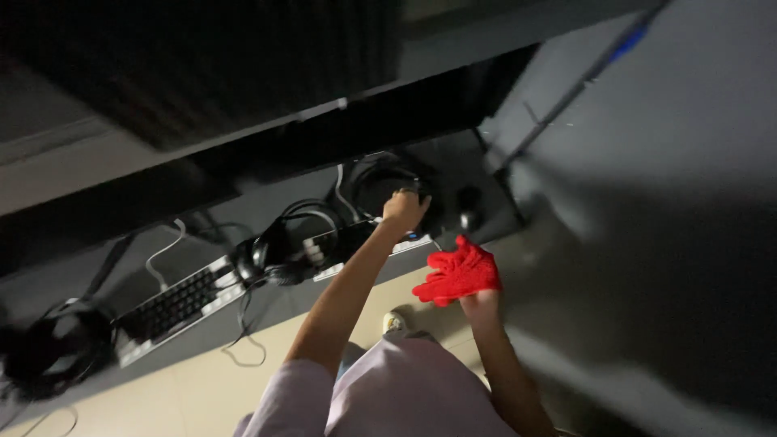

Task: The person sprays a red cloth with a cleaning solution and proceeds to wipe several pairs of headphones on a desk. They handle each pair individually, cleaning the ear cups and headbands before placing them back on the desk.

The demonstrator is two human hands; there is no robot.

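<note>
The room is dark and the view is tilted. My left hand (403,209) reaches out over the dark desk (267,311) and is closed on a black headset (380,180) lying at the far end. My right hand (479,302) stays nearer to me and grips a fluffy red cloth (459,273), which covers most of its fingers. The cloth hangs just off the desk edge, a short way right of my left forearm.
A black-and-white keyboard (180,301) and a second black headset (279,243) lie left of my arm; a third headset (55,346) sits far left. Cables trail off the desk. Dark monitors (202,73) stand behind. A grey partition (647,202) closes the right side.
</note>
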